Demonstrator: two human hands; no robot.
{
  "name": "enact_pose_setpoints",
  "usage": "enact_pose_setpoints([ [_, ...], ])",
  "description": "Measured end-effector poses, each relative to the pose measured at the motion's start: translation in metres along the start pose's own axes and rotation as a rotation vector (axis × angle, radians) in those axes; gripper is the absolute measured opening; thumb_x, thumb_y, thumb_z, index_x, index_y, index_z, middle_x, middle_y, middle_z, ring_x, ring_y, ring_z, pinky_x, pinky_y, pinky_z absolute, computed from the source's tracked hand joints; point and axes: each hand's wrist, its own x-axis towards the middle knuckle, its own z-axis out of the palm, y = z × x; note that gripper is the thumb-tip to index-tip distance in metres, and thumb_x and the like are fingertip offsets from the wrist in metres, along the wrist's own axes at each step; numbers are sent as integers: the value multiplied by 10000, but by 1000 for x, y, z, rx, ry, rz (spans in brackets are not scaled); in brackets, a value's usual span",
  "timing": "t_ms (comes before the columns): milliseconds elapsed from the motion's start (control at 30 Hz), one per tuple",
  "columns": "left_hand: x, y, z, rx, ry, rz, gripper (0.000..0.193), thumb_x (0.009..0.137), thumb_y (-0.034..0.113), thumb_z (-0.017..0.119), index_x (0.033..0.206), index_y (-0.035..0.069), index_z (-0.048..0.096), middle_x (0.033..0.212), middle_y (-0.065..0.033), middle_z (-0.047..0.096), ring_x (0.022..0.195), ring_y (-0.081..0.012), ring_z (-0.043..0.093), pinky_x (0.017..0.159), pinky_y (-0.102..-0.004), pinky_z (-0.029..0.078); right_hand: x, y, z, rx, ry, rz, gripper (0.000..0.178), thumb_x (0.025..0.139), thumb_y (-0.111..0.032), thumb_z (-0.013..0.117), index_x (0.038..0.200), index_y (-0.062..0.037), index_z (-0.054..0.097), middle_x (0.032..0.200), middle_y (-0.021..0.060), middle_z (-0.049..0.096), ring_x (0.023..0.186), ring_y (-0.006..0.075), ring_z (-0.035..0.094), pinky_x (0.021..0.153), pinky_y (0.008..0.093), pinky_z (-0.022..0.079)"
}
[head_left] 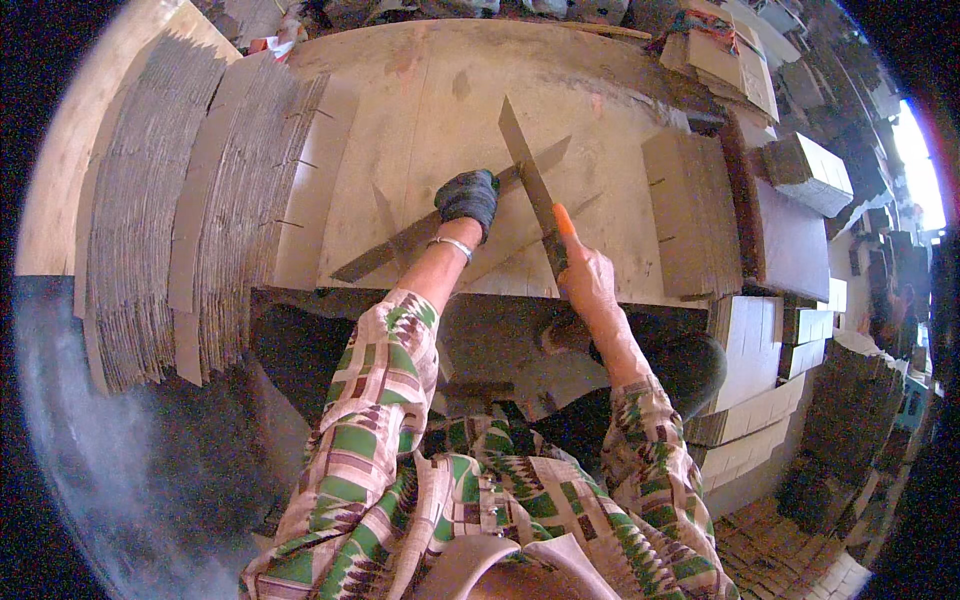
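Observation:
My left hand, in a dark glove with a bracelet at the wrist, is closed around a long cardboard strip that slants from lower left to upper right over the table. Bare except for an orange cover on a finger, my right hand grips a second cardboard strip, which points up and away to the left. The two strips cross just right of my left hand; whether they are slotted together there I cannot make out. Both strips cast shadows on the wooden table.
Slotted cardboard sheets stand in tall stacks along the left. Another slotted stack lies at the table's right edge. Beyond it are a brown box and several cardboard bundles. My knees show below the table's near edge.

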Motion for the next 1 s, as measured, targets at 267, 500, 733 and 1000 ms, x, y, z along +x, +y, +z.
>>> enact_pose_setpoints([
  [267,8,-8,2,46,-49,-11,294,919,290,514,1068,156,730,1089,-154,713,996,-369,700,835,-488,560,21,-12,6,-70,-54,18,1002,748,-6,661,1582,-297,187,832,199,709,753,398,693,647,507,534],
  [500,-2,-2,-2,23,-32,-8,266,931,291,533,1031,165,745,1064,-155,719,995,-360,704,818,-479,563,-1,-7,-7,-81,-30,33,1013,754,-25,682,1583,-304,171,828,187,715,753,394,702,641,500,540],
  [733,-8,4,-4,38,-81,40,307,950,305,487,1054,160,736,1107,-171,705,1005,-391,688,858,-485,552,3,-5,11,-119,-69,29,963,771,-7,634,1581,-284,194,843,195,713,773,391,701,659,509,537],
  [1000,-30,-9,-13,-48,135,169,554,893,474,630,1283,81,605,1176,-185,677,1092,-370,638,961,-488,482,0,25,-34,-137,83,216,915,778,-28,691,1567,-226,272,985,236,688,880,396,680,764,495,530],
])
